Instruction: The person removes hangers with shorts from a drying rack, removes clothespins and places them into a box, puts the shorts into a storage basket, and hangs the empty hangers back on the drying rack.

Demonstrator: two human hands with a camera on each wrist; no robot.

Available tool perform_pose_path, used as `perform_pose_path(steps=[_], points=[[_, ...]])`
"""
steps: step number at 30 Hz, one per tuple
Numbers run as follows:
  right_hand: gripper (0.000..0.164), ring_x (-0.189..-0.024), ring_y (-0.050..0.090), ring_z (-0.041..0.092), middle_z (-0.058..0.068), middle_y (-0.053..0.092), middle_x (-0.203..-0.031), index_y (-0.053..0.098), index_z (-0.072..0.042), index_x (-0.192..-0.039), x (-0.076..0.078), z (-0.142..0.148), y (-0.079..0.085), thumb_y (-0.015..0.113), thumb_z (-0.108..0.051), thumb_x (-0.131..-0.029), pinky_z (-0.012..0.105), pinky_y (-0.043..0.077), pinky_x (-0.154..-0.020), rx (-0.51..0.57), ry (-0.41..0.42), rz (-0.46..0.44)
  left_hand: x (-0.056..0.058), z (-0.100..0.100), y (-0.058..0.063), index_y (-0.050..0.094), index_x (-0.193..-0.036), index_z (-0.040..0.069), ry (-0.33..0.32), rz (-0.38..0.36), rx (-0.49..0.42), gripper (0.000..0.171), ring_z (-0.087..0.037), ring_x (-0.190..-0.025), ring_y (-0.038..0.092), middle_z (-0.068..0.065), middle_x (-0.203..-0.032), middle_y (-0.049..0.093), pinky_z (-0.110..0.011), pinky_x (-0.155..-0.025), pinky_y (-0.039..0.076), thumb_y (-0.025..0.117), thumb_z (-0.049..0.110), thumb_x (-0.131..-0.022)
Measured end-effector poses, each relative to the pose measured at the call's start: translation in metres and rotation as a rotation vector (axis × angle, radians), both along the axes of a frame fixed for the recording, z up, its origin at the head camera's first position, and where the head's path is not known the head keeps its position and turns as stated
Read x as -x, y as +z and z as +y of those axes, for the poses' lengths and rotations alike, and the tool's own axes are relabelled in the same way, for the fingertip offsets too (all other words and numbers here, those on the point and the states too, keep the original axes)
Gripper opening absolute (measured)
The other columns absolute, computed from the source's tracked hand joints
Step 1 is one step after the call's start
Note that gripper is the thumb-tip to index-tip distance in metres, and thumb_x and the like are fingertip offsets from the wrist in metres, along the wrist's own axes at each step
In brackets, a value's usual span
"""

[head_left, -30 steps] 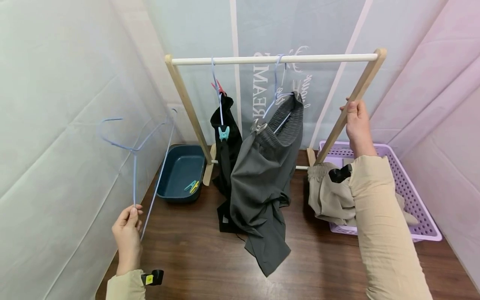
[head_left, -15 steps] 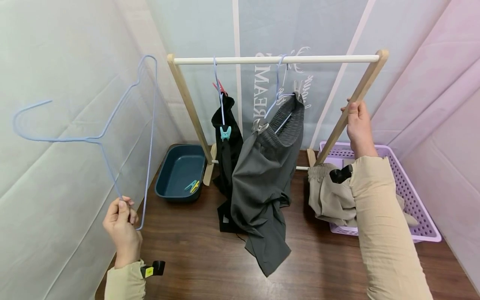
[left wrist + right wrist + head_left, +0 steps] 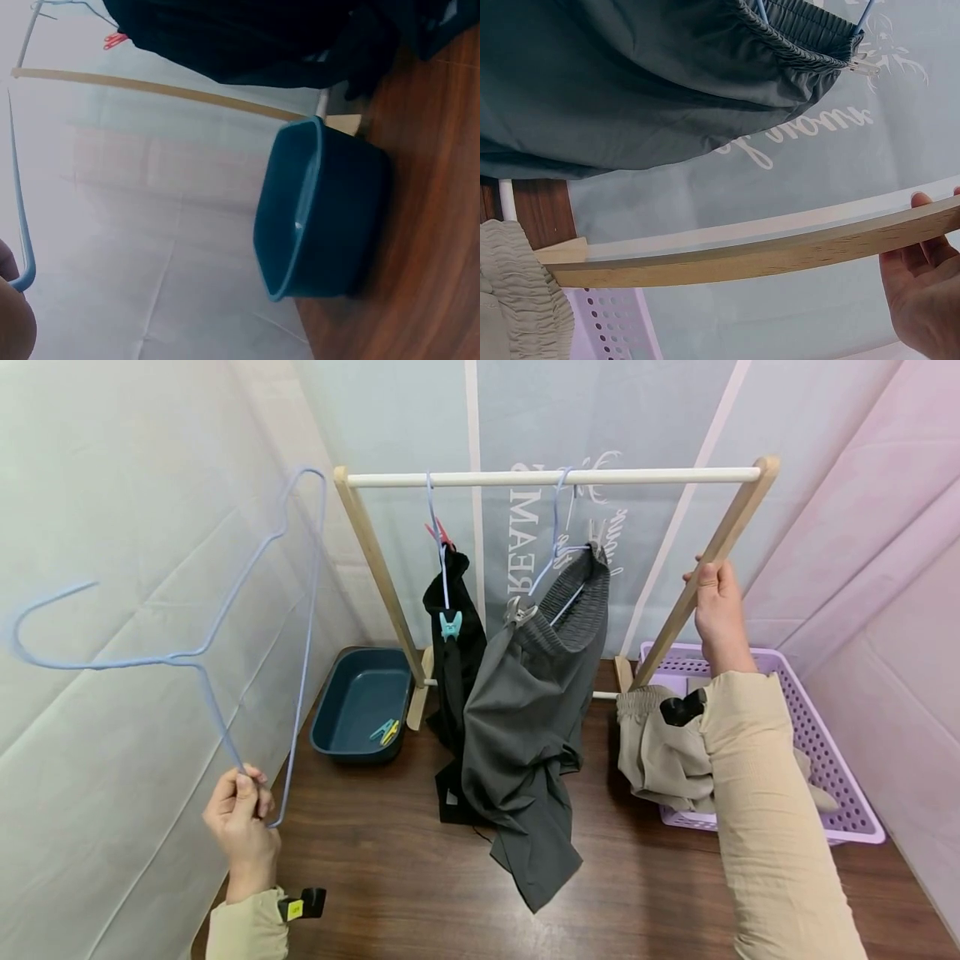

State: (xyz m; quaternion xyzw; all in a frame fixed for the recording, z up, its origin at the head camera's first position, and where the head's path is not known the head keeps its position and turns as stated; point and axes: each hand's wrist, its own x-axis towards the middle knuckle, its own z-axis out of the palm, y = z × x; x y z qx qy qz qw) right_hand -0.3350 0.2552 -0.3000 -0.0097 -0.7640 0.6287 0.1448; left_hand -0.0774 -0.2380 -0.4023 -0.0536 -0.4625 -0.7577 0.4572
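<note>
A bare light-blue hanger (image 3: 247, 560) is pinched by my left hand (image 3: 242, 827), its hook pointing to the left. My right hand (image 3: 718, 610) grips the right wooden post of the clothes rack (image 3: 738, 522), its fingers curled round the wood. From the white bar (image 3: 480, 479) hang grey trousers (image 3: 525, 693) on a blue hanger, clipped at the waistband with clear clothespins (image 3: 517, 612). To their left hangs a black garment (image 3: 456, 652) with a red clothespin (image 3: 438, 532) and a teal clothespin (image 3: 450, 625). In the left wrist view only part of the left hand shows.
A dark blue basin (image 3: 362, 693) holding teal and yellow clothespins (image 3: 387, 732) stands on the wooden floor left of the rack. Beige trousers (image 3: 663, 752) drape over a purple basket (image 3: 825, 752) on the right. Pale curtains (image 3: 150, 527) close in the sides and back.
My left hand has turned the hanger and brought it nearer the camera, so its hook swung left and the whole frame looks larger. My right hand has stayed on the post.
</note>
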Motion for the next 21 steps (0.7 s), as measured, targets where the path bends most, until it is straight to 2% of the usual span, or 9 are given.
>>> perform_pose_path(steps=[2, 6, 12, 17, 21], points=[[0.025, -0.110, 0.046, 0.008, -0.016, 0.047, -0.095, 0.046, -0.034, -0.114, 0.000, 0.000, 0.000, 0.026, -0.041, -0.100, 0.035, 0.031, -0.111, -0.005, -0.001, -0.005, -0.002, 0.000, -0.002, 0.060, -0.074, -0.004, -0.023, 0.000, 0.012, 0.022, -0.010, -0.042, 0.025, -0.005, -0.065, 0.057, -0.023, -0.042, 0.009, 0.051, -0.002, -0.095], [0.030, -0.108, 0.045, 0.007, -0.016, 0.047, -0.095, 0.046, -0.032, -0.121, 0.000, 0.001, 0.001, 0.026, -0.042, -0.100, 0.034, 0.030, -0.111, -0.003, -0.002, -0.009, -0.002, 0.000, -0.007, 0.063, -0.076, -0.001, -0.028, -0.041, 0.075, 0.024, -0.010, -0.043, 0.026, -0.002, -0.067, 0.060, -0.022, -0.041, 0.008, 0.049, -0.004, -0.095], [0.035, -0.110, 0.045, 0.007, -0.017, 0.047, -0.097, 0.045, -0.030, -0.125, -0.004, -0.001, 0.001, 0.026, -0.045, -0.099, 0.036, 0.029, -0.112, -0.017, -0.017, -0.021, 0.001, 0.007, -0.015, 0.066, -0.080, 0.007, -0.029, -0.153, 0.197, 0.026, -0.008, -0.043, 0.030, 0.005, -0.070, 0.063, -0.021, -0.039, 0.012, 0.048, -0.002, -0.097], [0.035, -0.113, 0.046, 0.011, -0.017, 0.048, -0.095, 0.046, -0.031, -0.124, -0.002, -0.001, 0.000, 0.027, -0.045, -0.099, 0.035, 0.030, -0.113, 0.002, -0.020, -0.032, 0.009, 0.020, -0.012, 0.066, -0.085, 0.007, -0.072, -0.215, 0.266, 0.025, -0.006, -0.043, 0.034, 0.007, -0.073, 0.062, -0.026, -0.038, 0.015, 0.046, -0.001, -0.098], [0.037, -0.111, 0.046, 0.009, -0.017, 0.049, -0.095, 0.047, -0.029, -0.125, -0.001, -0.002, 0.001, 0.027, -0.044, -0.098, 0.034, 0.029, -0.113, 0.013, -0.022, -0.031, 0.017, 0.030, -0.009, 0.066, -0.088, 0.005, -0.121, -0.208, 0.278, 0.024, -0.008, -0.042, 0.032, 0.007, -0.075, 0.062, -0.030, -0.036, 0.014, 0.045, -0.001, -0.098]])
